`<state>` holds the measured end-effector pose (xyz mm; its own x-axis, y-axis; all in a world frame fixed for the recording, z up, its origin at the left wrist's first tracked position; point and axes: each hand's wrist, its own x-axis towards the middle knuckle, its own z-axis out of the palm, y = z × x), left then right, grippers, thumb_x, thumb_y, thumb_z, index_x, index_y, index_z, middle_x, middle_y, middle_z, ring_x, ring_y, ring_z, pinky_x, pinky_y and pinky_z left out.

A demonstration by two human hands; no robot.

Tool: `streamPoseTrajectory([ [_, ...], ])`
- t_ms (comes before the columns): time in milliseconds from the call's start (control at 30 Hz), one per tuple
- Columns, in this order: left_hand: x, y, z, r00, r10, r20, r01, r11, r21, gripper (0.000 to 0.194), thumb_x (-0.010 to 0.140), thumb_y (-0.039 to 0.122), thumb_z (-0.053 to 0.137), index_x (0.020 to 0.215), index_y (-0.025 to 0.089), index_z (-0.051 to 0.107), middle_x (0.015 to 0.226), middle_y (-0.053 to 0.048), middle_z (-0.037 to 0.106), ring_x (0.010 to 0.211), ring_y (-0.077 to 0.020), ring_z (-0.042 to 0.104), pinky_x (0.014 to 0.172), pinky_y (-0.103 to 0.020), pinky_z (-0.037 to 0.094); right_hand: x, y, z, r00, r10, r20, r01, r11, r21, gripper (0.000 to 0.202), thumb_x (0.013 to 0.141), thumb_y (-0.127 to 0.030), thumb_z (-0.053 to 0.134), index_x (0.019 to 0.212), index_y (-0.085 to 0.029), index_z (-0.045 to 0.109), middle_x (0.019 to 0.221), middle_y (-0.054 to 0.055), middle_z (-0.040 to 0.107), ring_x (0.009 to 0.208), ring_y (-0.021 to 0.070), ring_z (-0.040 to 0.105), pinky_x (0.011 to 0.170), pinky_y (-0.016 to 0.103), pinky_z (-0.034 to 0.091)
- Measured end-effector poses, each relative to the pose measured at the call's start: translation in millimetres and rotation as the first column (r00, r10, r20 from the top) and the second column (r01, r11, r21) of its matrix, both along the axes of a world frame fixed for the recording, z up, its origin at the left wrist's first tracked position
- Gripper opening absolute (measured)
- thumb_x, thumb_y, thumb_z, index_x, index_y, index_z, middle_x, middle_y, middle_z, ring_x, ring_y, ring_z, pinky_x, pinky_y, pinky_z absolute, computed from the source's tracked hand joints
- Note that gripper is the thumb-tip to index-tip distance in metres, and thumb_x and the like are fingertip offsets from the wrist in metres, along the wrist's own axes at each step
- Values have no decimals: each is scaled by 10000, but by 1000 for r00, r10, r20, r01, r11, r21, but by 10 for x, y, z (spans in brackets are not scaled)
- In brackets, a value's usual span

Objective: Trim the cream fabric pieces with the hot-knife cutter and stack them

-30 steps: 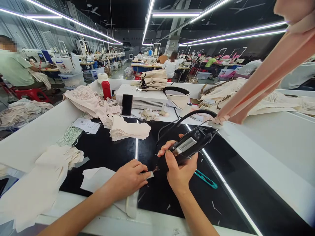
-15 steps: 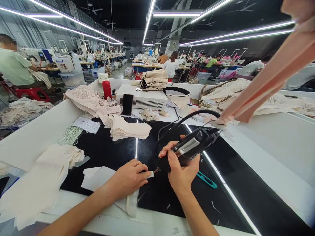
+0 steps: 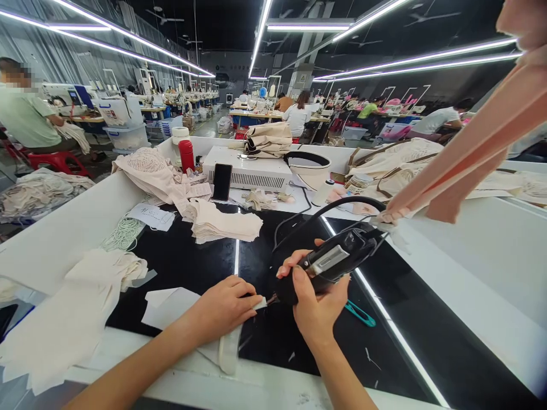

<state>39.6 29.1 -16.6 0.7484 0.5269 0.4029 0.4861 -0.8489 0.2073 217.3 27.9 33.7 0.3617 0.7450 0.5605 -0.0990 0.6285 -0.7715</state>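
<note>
My right hand (image 3: 316, 302) is wrapped round a black handheld electric tool (image 3: 331, 259), whose narrow metal tip points left, close to my left fingertips. My left hand (image 3: 226, 307) presses down on a small whitish piece (image 3: 260, 303), fingers together at its edge. Beneath that hand lie white sheets (image 3: 168, 307) and a pale strip (image 3: 229, 350) reaching the table's front edge. Pink fabric strips (image 3: 461, 148) run from the upper right down to the tool's rear end. A teal thread snipper (image 3: 360, 313) rests on the black surface (image 3: 205, 267), right of my right hand.
Beyond the hands are stacked cream pieces (image 3: 224, 221), a phone (image 3: 222, 182), a red bottle (image 3: 186, 155) and a white box (image 3: 248, 171). Cream fabric (image 3: 64, 319) covers the left edge. A black cable (image 3: 294, 219) loops behind the tool. People sit at sewing stations farther back.
The tool and my right hand have shifted very slightly right. The pink strips have swung a little to the right. My left hand stays pressed on the small piece.
</note>
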Motion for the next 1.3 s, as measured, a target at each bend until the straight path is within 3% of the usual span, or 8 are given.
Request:
streamPoseTrajectory([
  [167, -65, -53, 32, 998, 2, 69, -2, 1000, 7, 216, 1050, 185, 528, 1242, 161, 623, 1112, -69, 679, 1011, -184, 654, 1052, -416, 534, -10, -38, 31, 1000, -7, 15, 7, 1000, 12, 473, 834, -135, 745, 1243, -299, 573, 824, -54, 680, 596, 123, 645, 581, 289, 573],
  [600, -162, -137, -65, 999, 34, 4, -35, 985, 168, 213, 1028, 50, 474, 1057, 140, 664, 938, -47, 669, 865, -173, 655, 958, -377, 558, 9, -67, 15, 1000, -4, 17, 3, 999, 34, 480, 836, -116, 739, 1244, -315, 583, 839, -54, 679, 606, 129, 645, 579, 296, 566],
  [933, -182, -189, -122, 995, 59, 82, -68, 992, 109, 200, 1028, 64, 495, 1093, 149, 664, 958, -31, 678, 898, -157, 661, 1000, -379, 548, 4, -42, 22, 1000, -1, -2, 1, 1000, -4, 478, 835, -156, 751, 1253, -308, 576, 839, -46, 672, 613, 132, 640, 595, 308, 563],
  [1300, -179, -185, -189, 993, 79, 92, -87, 992, 89, 178, 1054, 122, 485, 1091, 175, 650, 960, -25, 693, 914, -157, 674, 1036, -414, 532, -195, 32, 22, 997, 63, -54, -63, 998, 17, 464, 829, -175, 746, 1236, -300, 562, 827, -50, 675, 599, 125, 632, 568, 286, 567],
])
